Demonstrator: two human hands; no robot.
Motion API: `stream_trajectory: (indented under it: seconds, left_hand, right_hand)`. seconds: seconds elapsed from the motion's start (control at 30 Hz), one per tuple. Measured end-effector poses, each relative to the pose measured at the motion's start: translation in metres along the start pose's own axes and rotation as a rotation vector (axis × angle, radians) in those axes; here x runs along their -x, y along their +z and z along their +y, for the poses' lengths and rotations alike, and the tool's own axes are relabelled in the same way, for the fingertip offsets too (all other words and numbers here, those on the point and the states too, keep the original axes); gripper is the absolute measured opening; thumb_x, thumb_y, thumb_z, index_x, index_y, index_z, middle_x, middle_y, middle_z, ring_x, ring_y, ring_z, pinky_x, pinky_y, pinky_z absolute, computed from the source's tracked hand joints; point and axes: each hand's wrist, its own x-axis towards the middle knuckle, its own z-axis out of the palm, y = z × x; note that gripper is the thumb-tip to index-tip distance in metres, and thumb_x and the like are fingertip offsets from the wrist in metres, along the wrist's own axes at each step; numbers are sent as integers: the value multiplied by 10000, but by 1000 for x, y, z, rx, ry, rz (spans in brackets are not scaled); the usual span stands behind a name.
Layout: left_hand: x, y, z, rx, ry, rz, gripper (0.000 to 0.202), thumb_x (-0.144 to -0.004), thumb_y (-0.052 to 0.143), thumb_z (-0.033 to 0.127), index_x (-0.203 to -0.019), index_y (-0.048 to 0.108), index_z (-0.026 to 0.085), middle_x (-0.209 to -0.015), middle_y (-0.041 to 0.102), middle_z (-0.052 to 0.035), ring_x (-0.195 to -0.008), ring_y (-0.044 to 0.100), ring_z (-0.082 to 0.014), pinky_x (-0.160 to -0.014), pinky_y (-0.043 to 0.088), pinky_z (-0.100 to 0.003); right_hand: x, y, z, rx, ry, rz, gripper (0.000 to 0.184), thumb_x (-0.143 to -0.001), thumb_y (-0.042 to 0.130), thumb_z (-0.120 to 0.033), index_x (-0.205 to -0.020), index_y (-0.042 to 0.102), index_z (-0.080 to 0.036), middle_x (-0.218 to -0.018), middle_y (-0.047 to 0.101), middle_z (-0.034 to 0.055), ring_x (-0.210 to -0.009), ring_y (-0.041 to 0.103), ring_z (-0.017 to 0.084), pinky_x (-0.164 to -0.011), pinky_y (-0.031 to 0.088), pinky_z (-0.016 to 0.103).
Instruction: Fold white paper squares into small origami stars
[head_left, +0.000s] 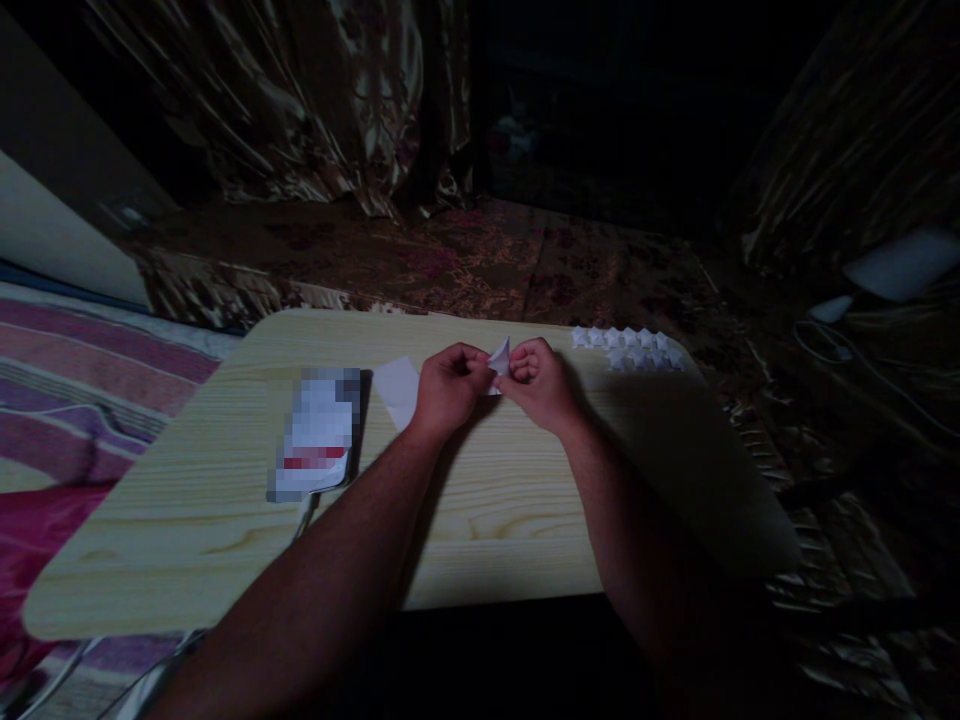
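My left hand (pixel 448 388) and my right hand (pixel 541 383) meet over the far middle of a light wooden table (pixel 480 500). Both pinch a small folded white paper piece (pixel 500 358) between their fingertips, its point sticking upward. A flat white paper sheet (pixel 398 391) lies on the table just left of my left hand. Several small folded white paper pieces (pixel 628 349) sit in rows at the far right corner of the table.
A blurred phone-like object (pixel 316 432) lies on the table at left, with a cable (pixel 304 520) running toward the front edge. Striped bedding (pixel 82 390) lies left of the table. Patterned dark cloth (pixel 480 250) covers the floor beyond; the room is dim.
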Motion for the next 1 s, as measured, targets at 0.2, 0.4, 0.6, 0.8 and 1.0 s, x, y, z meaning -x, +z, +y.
stream_trajectory:
  seconds: [0.2,0.4,0.6,0.8,1.0]
  left_hand:
    - [1,0,3,-35,19,18,229,-667,700,356,-759,646,153,-617,582,7,-515,475,-85,-501,382,-211]
    - [1,0,5,-6,17,-19,216,-683,691,346,-773,642,155,-621,569,12,-518,465,-80,-494,363,-203]
    - [2,1,6,82,-22,-138,234,-671,681,283,-867,644,160,-696,612,1,-568,523,-98,-553,414,-222]
    - [2,-1,8,124,-54,-114,206,-663,685,266,-839,667,160,-634,598,11,-510,479,-88,-492,363,-212]
    - [0,-2,6,205,-51,-149,175,-667,681,240,-817,694,150,-699,658,-23,-568,532,-105,-531,389,-222]
  right_hand:
    - [-5,-3,7,-113,63,-6,354,-727,551,-243,-1076,528,-190,-762,633,-8,-636,585,111,-565,471,219]
    - [-6,-14,1,-150,176,-63,221,-700,542,-230,-882,638,-149,-579,608,-19,-427,482,74,-400,356,178]
    - [-5,-16,0,-202,176,-116,231,-707,546,-249,-887,647,-145,-528,592,-28,-369,439,63,-344,287,175]
    - [-5,-17,1,-349,172,-151,266,-691,594,-269,-927,645,-158,-694,660,12,-500,598,112,-367,354,182]
    - [-6,-17,4,-419,186,-154,186,-671,583,-216,-830,657,-154,-695,665,23,-512,611,117,-376,370,181]
